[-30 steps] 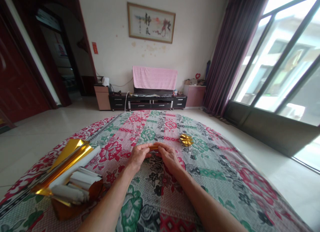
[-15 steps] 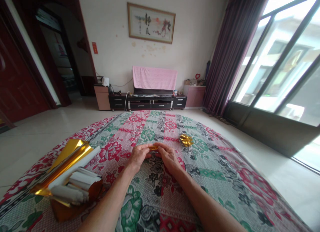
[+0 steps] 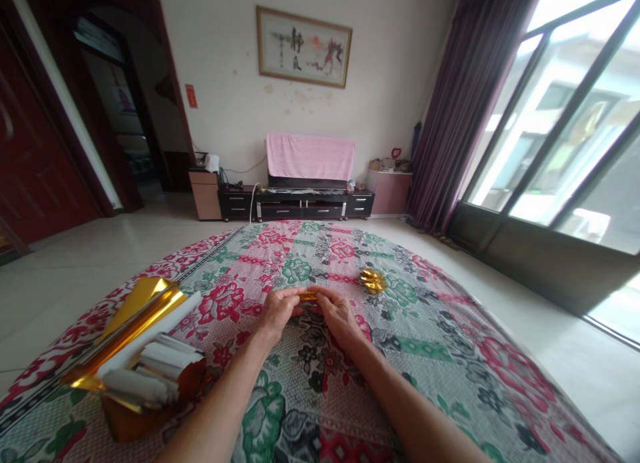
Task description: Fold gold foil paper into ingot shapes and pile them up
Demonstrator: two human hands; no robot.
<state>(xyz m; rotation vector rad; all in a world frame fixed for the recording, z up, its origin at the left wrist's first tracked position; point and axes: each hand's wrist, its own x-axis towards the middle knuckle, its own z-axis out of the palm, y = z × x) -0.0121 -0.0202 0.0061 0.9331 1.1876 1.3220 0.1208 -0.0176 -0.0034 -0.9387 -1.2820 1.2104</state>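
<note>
A small strip of gold foil [image 3: 308, 296] is stretched between my two hands above the middle of the patterned cloth. My left hand [image 3: 281, 310] pinches its left end, and my right hand [image 3: 336, 310] pinches the other end. Fingers cover much of the strip, so its full shape is hidden. Just beyond my right hand, to the right, lies a folded gold foil piece [image 3: 373, 281] with several points. To the left of my left arm are gold foil sheets [image 3: 145, 323], partly rolled, with white-backed curled pieces [image 3: 145, 383] beside them.
The flowered cloth [image 3: 430, 376] covers a rounded table. Across the room stands a low black cabinet [image 3: 300, 211] with a pink towel [image 3: 311, 156] above it. A purple curtain [image 3: 450, 103] and large windows are at the right, a red door [image 3: 40, 143] at the left.
</note>
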